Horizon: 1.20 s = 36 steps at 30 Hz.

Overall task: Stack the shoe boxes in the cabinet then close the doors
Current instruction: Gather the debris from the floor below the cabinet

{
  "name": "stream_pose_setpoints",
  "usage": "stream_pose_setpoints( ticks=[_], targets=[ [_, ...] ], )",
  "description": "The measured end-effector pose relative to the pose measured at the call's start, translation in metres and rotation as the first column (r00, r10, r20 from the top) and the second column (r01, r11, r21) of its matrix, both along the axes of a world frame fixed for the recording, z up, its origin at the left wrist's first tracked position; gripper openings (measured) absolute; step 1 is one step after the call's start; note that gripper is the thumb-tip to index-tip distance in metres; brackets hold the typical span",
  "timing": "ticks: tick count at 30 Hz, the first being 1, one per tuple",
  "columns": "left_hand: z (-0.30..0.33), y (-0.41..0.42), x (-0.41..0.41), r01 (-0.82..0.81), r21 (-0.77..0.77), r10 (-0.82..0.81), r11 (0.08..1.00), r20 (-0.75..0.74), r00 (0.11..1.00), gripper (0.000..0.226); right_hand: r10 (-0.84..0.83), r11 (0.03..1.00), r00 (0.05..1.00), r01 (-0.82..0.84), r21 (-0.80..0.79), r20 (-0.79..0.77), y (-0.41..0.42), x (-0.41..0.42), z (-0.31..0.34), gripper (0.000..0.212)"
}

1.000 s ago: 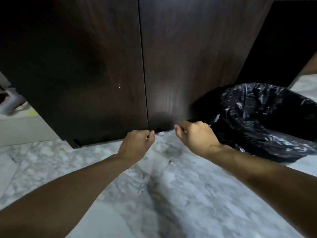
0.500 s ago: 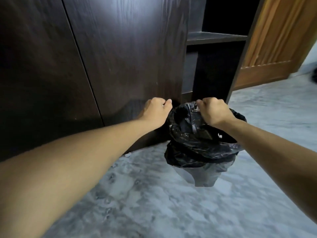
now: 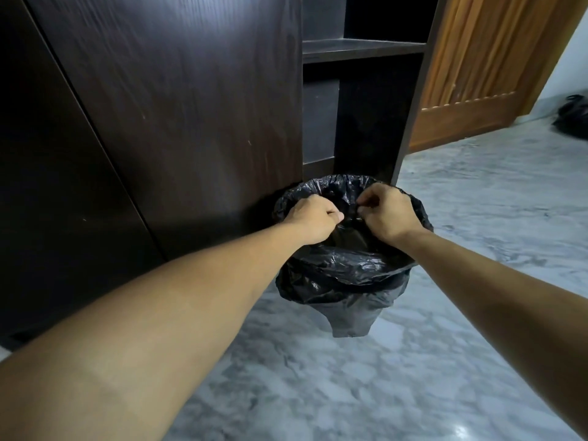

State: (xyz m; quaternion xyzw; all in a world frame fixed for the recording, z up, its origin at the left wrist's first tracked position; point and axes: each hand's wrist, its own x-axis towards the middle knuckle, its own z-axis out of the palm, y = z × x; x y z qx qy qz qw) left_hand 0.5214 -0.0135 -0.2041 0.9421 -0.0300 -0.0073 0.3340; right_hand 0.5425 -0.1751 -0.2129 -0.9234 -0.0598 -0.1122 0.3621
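Two arms reach out over a bin (image 3: 350, 313) lined with a black bag (image 3: 343, 268). The left hand (image 3: 313, 219) and the right hand (image 3: 386, 214) are curled like fists above the bag's open top. The bin stands on a grey marble floor (image 3: 318, 393), just beside a dark cabinet (image 3: 178, 116) with shut doors. A brown wooden door (image 3: 483, 74) is behind.

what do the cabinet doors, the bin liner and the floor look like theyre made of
Cabinet doors: dark wood-look panels, likely veneer or laminate; fine grain lines and a dull sheen.
Bin liner: thin black plastic film, crinkled and glossy.
Floor: grey-white marble or marble-look tile, going by its cloudy veining and polished glare.
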Motion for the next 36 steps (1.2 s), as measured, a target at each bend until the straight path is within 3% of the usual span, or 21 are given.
stream_pose_setpoints(
  ticks=[5,9,13,17,22,26,30,36],
  targets=[
    [0.008,0.01,-0.012,-0.014,-0.027,0.018,1.0,0.163,0.986,0.025,-0.074,0.997,0.987,0.074,0.006,0.144,0.008,-0.005,0.003,0.02],
    [0.023,0.043,-0.031,-0.013,0.09,-0.011,0.996,0.259,0.966,0.045,-0.027,0.999,0.975,0.031,-0.016,0.222,0.031,-0.019,0.013,0.024],
    [0.027,0.097,-0.059,-0.039,0.227,-0.02,0.973,0.252,0.967,0.051,0.135,0.989,0.917,-0.146,0.002,0.374,0.074,-0.045,0.027,0.021],
    [-0.001,0.153,-0.098,-0.107,0.292,0.057,0.95,0.174,0.983,0.058,0.404,0.914,0.791,-0.372,-0.164,0.46,0.123,-0.086,0.018,0.015],
    [-0.067,0.213,-0.16,-0.149,0.374,0.155,0.915,0.014,0.988,0.061,0.646,0.751,0.735,-0.561,-0.349,0.206,0.166,-0.128,-0.03,0.035],
    [-0.116,0.244,-0.204,-0.233,0.354,0.258,0.906,-0.024,0.966,0.076,0.677,0.635,0.73,-0.644,-0.427,-0.093,0.185,-0.148,-0.08,0.067],
    [-0.161,0.259,-0.239,-0.227,0.391,0.306,0.892,-0.154,0.939,0.11,0.619,0.619,0.74,-0.665,-0.418,-0.261,0.191,-0.147,-0.118,0.084],
    [-0.209,0.258,-0.261,-0.219,0.406,0.312,0.887,-0.176,0.934,0.136,0.523,0.626,0.74,-0.671,-0.398,-0.423,0.188,-0.13,-0.162,0.101]
  ],
)
